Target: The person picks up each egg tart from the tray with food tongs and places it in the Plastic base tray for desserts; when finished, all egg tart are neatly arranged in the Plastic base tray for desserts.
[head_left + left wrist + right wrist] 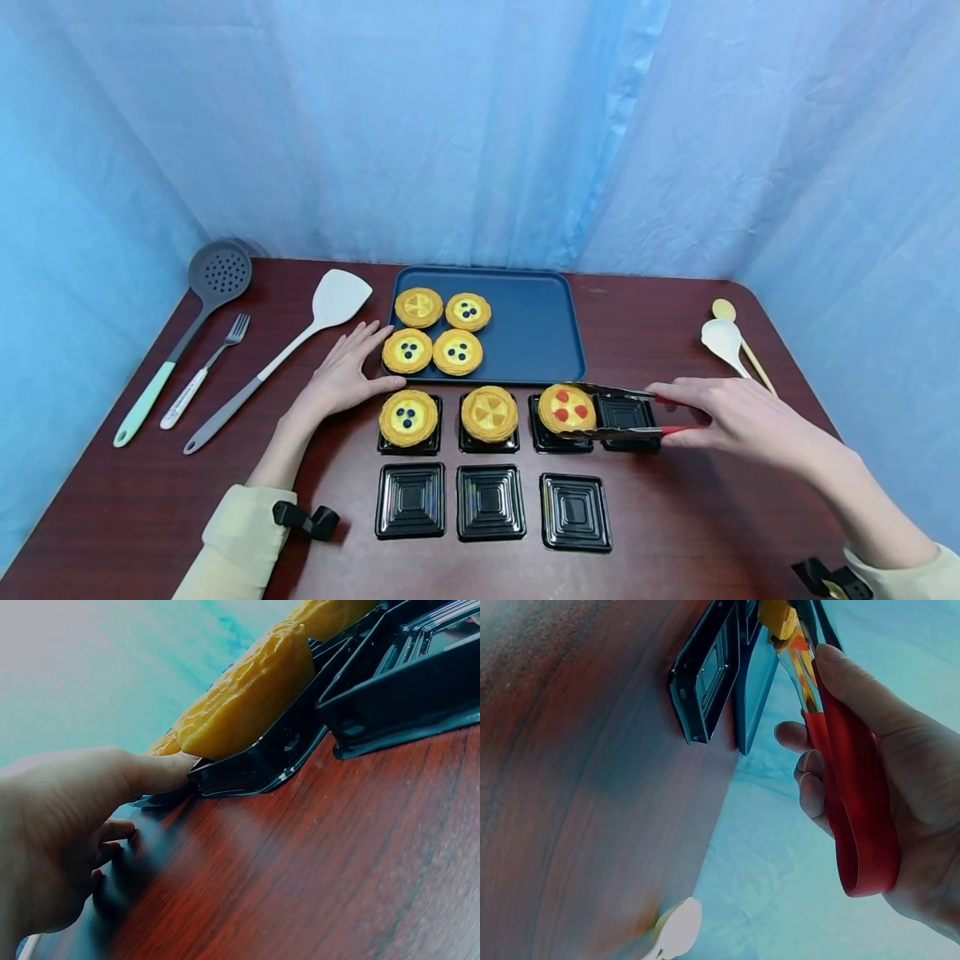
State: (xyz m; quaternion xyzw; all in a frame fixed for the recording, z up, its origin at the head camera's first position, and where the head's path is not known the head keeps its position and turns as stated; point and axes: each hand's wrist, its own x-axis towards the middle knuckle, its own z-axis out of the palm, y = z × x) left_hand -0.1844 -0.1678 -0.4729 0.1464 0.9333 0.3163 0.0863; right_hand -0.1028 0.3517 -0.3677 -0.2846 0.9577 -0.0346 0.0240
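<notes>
My right hand (738, 417) grips tongs with red handles (862, 802). Their metal arms lie on either side of a tart with red pieces on top (567, 408), at the third black plastic box (566, 444) from the left. A fourth black box (627, 412) shows between the tongs' arms. My left hand (347, 372) spreads its fingers at the left edge of a blue tray (532, 325), its thumb by the nearest blueberry-topped tart (408, 418). In the left wrist view the thumb (161, 774) is close to the tart and box; whether it touches cannot be told.
Several tarts (459, 352) sit on the tray's left half. A tart with yellow wedges (489, 414) is on the second box. Three black square pieces (490, 502) lie in front. A skimmer (220, 272), fork (206, 371) and white turner (341, 297) lie left; white (723, 340) and yellowish spoons (723, 309), right.
</notes>
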